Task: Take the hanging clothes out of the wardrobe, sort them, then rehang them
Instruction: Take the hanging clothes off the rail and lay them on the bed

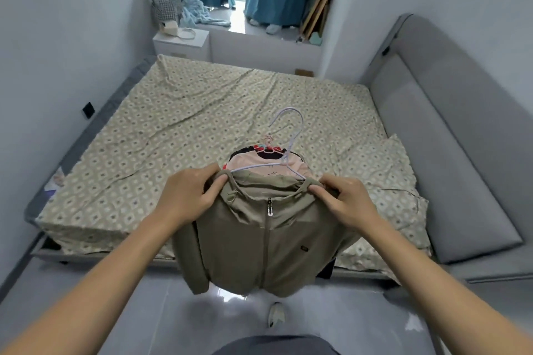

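**Stacked hangers could slide apart over the bed edge**

At the centre of the frame, the left hand [189, 196] and the right hand [344, 200] each pinch a shoulder of an olive zip jacket [268, 242], fingers and thumbs curled over the fabric beside the collar. The jacket hangs down in front of the bed [161, 130], its hem over the floor. Behind it sit more garments, a pink top [251, 161] among them, on a pale wire hanger [291, 135] and a smaller pink hanger [268, 141].

The likely trouble: the grip is on cloth, not on the hooks. If the bundle tilts, the rear hangers may slip free and mix or fall. The jacket could also slide off its own hanger.
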### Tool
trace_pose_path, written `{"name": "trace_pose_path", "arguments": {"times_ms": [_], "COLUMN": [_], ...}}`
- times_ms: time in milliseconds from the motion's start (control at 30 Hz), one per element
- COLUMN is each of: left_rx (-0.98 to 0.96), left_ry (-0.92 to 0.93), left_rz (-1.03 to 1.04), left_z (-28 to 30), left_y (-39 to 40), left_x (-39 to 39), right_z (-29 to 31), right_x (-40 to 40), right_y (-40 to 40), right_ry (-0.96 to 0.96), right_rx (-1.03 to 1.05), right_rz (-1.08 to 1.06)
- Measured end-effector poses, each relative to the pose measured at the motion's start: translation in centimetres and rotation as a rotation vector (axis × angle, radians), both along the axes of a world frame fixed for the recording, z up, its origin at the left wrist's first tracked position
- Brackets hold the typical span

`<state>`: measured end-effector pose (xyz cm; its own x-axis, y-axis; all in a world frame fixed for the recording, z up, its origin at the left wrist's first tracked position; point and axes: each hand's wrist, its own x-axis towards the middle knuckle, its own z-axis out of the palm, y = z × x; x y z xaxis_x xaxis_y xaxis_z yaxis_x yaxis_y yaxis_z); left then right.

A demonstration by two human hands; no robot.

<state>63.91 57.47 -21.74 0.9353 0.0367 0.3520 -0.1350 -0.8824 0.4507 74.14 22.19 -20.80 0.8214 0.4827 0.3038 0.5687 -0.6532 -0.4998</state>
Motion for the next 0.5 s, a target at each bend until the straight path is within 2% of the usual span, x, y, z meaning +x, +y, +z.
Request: {"name": "trace_pose_path", "arguments": {"times_ms": [233,500], "left_rx": [-0.005,0.034], "left_ry": [0.038,0.135], "left_rz": [-0.044,-0.018], "left_z": [-1.5,-5.1], "left_y": [1.0,1.6], "left_x": [3.8,11.8], "right_z": [-1.1,-5.7], "right_x": [2.3,10.4], "right_y": [0.5,1.7], "right_ry": [0.009,0.087], "right_rx": [-0.031,-0.065], "right_rz": [-0.059,-0.098]}}
